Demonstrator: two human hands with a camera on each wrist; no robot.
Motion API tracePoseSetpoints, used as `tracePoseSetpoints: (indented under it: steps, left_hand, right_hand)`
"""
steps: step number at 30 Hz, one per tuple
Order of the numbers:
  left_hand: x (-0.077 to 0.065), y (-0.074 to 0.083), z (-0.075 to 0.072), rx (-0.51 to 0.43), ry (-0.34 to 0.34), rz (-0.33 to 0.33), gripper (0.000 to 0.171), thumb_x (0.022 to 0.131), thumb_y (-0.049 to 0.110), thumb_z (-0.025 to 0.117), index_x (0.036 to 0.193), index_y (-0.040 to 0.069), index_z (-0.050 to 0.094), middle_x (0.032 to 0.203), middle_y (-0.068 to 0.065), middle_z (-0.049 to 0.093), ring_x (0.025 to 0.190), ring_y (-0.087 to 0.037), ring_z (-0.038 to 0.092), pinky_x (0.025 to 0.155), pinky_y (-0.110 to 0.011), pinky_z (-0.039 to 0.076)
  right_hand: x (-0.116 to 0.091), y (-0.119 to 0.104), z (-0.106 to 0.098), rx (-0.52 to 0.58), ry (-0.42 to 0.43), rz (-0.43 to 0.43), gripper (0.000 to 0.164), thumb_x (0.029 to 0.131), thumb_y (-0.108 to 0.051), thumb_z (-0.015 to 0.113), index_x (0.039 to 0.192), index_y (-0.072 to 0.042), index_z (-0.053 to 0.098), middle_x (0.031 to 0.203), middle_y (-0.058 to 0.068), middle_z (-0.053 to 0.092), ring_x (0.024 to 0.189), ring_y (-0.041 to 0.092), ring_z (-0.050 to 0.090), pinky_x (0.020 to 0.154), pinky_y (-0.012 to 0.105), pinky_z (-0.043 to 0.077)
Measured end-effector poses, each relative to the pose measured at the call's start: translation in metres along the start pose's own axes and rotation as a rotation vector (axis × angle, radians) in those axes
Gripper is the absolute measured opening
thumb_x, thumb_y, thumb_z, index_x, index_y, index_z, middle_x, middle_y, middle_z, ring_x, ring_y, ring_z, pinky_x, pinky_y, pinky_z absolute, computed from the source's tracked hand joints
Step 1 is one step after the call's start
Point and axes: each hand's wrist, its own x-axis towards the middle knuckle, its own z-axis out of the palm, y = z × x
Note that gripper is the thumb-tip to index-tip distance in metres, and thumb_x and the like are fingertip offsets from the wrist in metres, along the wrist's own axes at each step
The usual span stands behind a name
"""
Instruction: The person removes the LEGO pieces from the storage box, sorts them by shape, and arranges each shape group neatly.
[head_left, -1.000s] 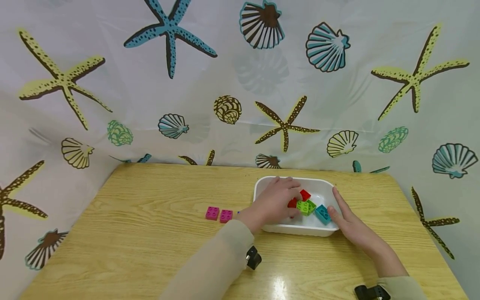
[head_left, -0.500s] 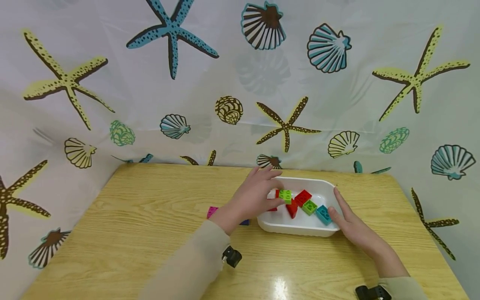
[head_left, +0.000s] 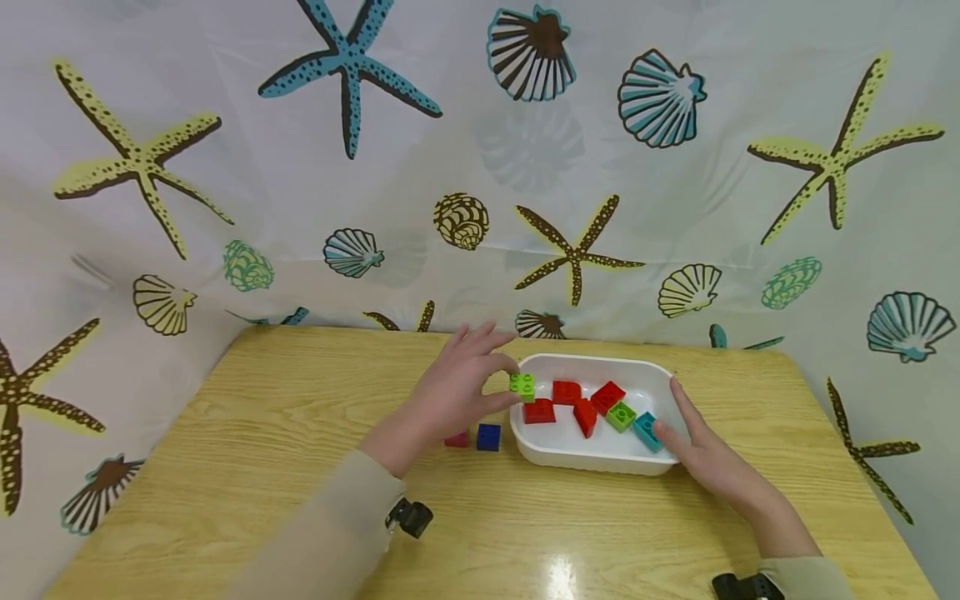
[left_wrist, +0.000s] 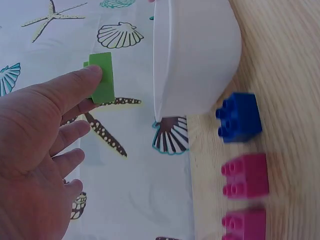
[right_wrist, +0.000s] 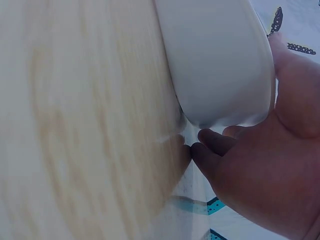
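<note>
My left hand [head_left: 450, 383] pinches a light green toy building brick [head_left: 522, 387] between thumb and fingers, held above the left rim of a white plastic tub [head_left: 592, 461]. In the left wrist view the thumb lies across the green brick [left_wrist: 105, 85], and the other fingers are loosely bent. My right hand [head_left: 708, 454] grips the tub's right end, thumb over the rim and fingers outside, as the right wrist view of the tub [right_wrist: 220, 65] also shows. Inside lie several red bricks [head_left: 567, 392], another green brick [head_left: 621, 416] and a teal brick [head_left: 647, 432].
Left of the tub, a blue brick [left_wrist: 242, 117] and two pink bricks [left_wrist: 250, 175] stand in a row on the wooden table [head_left: 300, 392]. My left forearm partly covers the pink ones in the head view. A shell-patterned cloth [head_left: 420, 167] hangs behind the table.
My left hand has taken the light green brick up from the tub and carried it left to the rim. The right hand keeps its hold on the tub.
</note>
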Motion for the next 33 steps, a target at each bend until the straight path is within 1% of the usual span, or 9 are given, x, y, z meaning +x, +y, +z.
tracePoseSetpoints:
  steps: [5, 10, 13, 18, 26, 29, 33]
  left_hand:
    - [-0.017, -0.015, -0.012, 0.007, 0.014, -0.003, 0.032, 0.086, 0.036, 0.082, 0.111, 0.018, 0.074, 0.152, -0.006, 0.048, 0.15, -0.032, 0.026, 0.122, -0.052, 0.01]
    - [-0.032, -0.032, -0.021, 0.013, 0.038, -0.024, 0.033, 0.085, 0.034, 0.083, 0.111, 0.017, 0.074, 0.15, -0.008, 0.05, 0.149, -0.034, 0.027, 0.122, -0.054, 0.01]
    - [-0.041, -0.039, -0.024, 0.017, 0.036, -0.042, 0.033, 0.085, 0.033, 0.083, 0.112, 0.017, 0.074, 0.151, -0.008, 0.049, 0.149, -0.034, 0.026, 0.121, -0.055, 0.01]
    - [-0.055, -0.051, -0.03, 0.017, 0.034, -0.05, 0.032, 0.086, 0.029, 0.083, 0.114, 0.016, 0.073, 0.15, -0.01, 0.05, 0.148, -0.036, 0.027, 0.121, -0.057, 0.013]
    - [-0.072, -0.073, -0.035, -0.008, 0.014, -0.08, 0.035, 0.086, 0.025, 0.082, 0.118, 0.014, 0.072, 0.153, -0.01, 0.047, 0.149, -0.037, 0.026, 0.12, -0.058, 0.016]
    - [-0.076, -0.08, -0.034, -0.023, 0.004, -0.1, 0.036, 0.087, 0.025, 0.081, 0.12, 0.013, 0.072, 0.153, -0.011, 0.046, 0.148, -0.038, 0.026, 0.119, -0.058, 0.018]
    - [-0.079, -0.089, -0.031, -0.034, -0.01, -0.135, 0.037, 0.089, 0.025, 0.08, 0.123, 0.013, 0.071, 0.155, -0.01, 0.044, 0.148, -0.038, 0.025, 0.117, -0.059, 0.023]
  right_hand:
    - [0.001, 0.001, 0.0, -0.001, -0.007, 0.004, 0.088, 0.104, -0.047, 0.053, 0.159, -0.037, -0.014, 0.167, 0.017, -0.011, 0.149, 0.05, -0.004, 0.11, 0.076, 0.01]
    - [0.002, 0.002, 0.0, -0.004, -0.012, 0.004, 0.089, 0.103, -0.047, 0.053, 0.159, -0.036, -0.015, 0.167, 0.016, -0.01, 0.149, 0.05, -0.003, 0.11, 0.076, 0.011]
    - [0.002, 0.002, 0.0, -0.005, -0.011, 0.004, 0.089, 0.103, -0.047, 0.054, 0.159, -0.036, -0.015, 0.167, 0.016, -0.01, 0.149, 0.049, -0.003, 0.11, 0.076, 0.01]
    - [0.002, 0.004, 0.0, -0.003, -0.01, 0.0, 0.089, 0.103, -0.046, 0.054, 0.159, -0.035, -0.015, 0.167, 0.016, -0.01, 0.149, 0.049, -0.002, 0.109, 0.077, 0.011]
    - [0.003, 0.004, 0.0, 0.017, -0.01, -0.007, 0.088, 0.103, -0.045, 0.054, 0.159, -0.037, -0.014, 0.168, 0.014, -0.011, 0.15, 0.048, -0.004, 0.109, 0.077, 0.009]
    - [0.003, 0.004, 0.0, 0.017, -0.01, -0.009, 0.088, 0.104, -0.045, 0.054, 0.159, -0.037, -0.014, 0.168, 0.015, -0.011, 0.15, 0.048, -0.005, 0.11, 0.076, 0.009]
    - [0.003, 0.004, 0.001, 0.015, -0.009, -0.012, 0.088, 0.104, -0.044, 0.053, 0.159, -0.036, -0.014, 0.167, 0.015, -0.011, 0.15, 0.048, -0.005, 0.11, 0.076, 0.009]
